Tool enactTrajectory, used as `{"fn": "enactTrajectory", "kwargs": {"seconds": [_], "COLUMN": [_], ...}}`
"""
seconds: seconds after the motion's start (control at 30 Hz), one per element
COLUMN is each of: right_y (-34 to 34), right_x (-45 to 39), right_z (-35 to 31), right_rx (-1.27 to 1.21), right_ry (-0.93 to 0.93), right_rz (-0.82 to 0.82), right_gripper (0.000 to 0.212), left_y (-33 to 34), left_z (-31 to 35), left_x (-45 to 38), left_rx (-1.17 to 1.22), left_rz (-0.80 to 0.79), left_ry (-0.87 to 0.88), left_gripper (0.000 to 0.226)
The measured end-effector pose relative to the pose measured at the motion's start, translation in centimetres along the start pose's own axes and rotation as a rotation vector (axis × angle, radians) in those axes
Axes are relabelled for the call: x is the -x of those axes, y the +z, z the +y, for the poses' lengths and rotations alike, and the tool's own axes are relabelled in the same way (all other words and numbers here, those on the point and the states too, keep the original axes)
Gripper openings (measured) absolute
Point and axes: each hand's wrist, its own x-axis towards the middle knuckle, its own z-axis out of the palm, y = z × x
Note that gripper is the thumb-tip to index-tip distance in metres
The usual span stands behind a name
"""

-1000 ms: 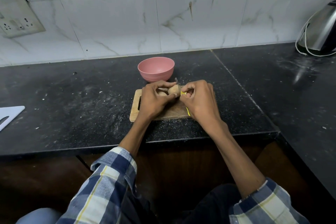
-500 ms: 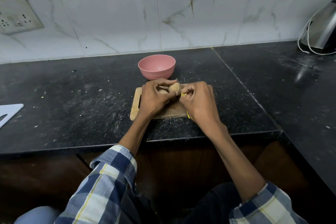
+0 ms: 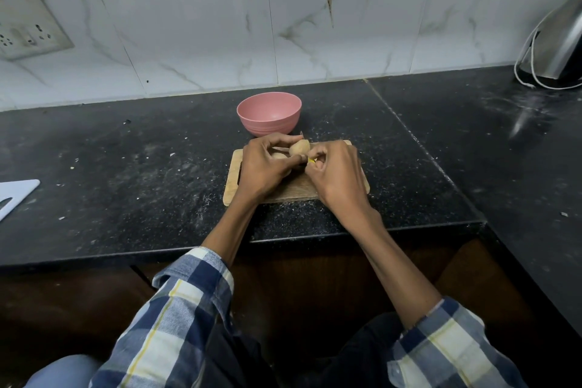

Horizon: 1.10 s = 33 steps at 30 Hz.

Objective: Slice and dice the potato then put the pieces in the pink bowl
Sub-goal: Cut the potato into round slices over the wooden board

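A small wooden cutting board (image 3: 234, 181) lies on the black counter. On it my left hand (image 3: 264, 167) grips a tan potato (image 3: 299, 147) between fingers and thumb. A second pale potato piece (image 3: 278, 155) shows under that hand. My right hand (image 3: 335, 175) is curled round a knife with a yellow handle (image 3: 311, 161); the blade is mostly hidden behind the potato. The empty pink bowl (image 3: 269, 113) stands just behind the board.
A steel kettle (image 3: 557, 44) with a white cord stands at the far right. A white board (image 3: 15, 195) lies at the left edge. A wall socket (image 3: 28, 28) sits on the tiled wall. The counter's front edge is just below the board.
Both hands stay on the board with the potato and the knife. The visible knife tip has sunk lower behind the potato. The camera view has shifted slightly.
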Motion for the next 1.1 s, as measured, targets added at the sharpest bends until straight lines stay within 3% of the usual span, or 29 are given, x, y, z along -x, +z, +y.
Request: {"fn": "enactTrajectory", "kwargs": {"seconds": [0.33,0.5,0.93,1.1], "right_y": [0.0,0.9,0.8,-0.2], "right_x": [1.1,-0.4,0.1,1.8], "right_z": [0.2,-0.2,-0.8,-0.1], "right_rx": [0.084,0.083,0.116,0.124], "right_ry": [-0.015,0.019,0.063,0.05], "right_rz": [-0.017,-0.071,-0.088,-0.069], "right_gripper": [0.019,0.01,0.01,0.021], "left_y": [0.1,-0.1,0.0,0.1], "left_z": [0.3,0.3,0.2,-0.3], "left_x": [0.2,0.1,0.2,-0.2], "left_rx": [-0.02,-0.037,-0.029,-0.068], "left_rz": [0.003,0.006,0.01,0.023], "left_ry": [-0.018,-0.011,-0.005,0.007], "left_gripper": [0.036,0.035,0.035,0.034]}}
